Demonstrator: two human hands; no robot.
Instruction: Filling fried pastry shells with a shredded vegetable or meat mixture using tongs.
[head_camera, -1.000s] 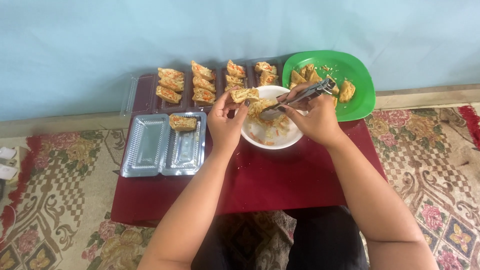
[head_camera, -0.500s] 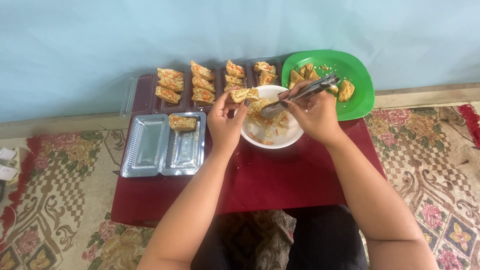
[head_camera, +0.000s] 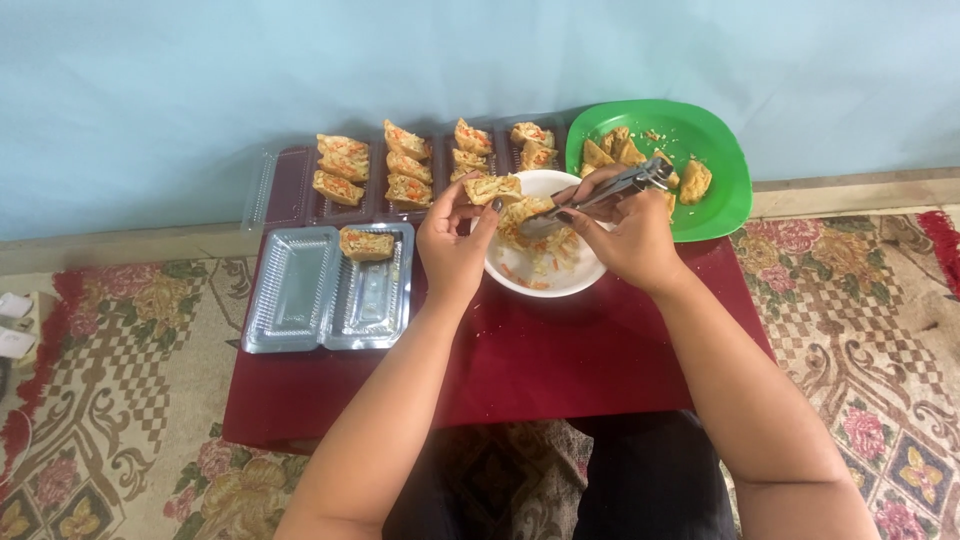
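At the bottom of the frame, both forearms extended upward over the dark red tabletop (head_camera: 560, 370). At centre, the left hand (head_camera: 455, 240) was clamped by its fingertips on a stuffed tofu piece (head_camera: 492, 187), held just above the left rim of the white bowl (head_camera: 548, 285). The right hand (head_camera: 625, 235) was closed around metal tongs (head_camera: 610, 188), whose tips lay over the filling in the bowl, near a second piece. Compared with the frame half a second earlier, the tongs' rear end sat slightly lower and the tips reached further into the bowl; the held piece remained at the same position, which indicated that filling was in progress on that piece. At centre left, a clear plastic tray (head_camera: 300, 290) contained one finished piece (head_camera: 367, 243), unchanged. Further up, a row of trays (head_camera: 290, 190) held filled pieces, and the green plate (head_camera: 725, 180) at upper right carried unfilled ones.
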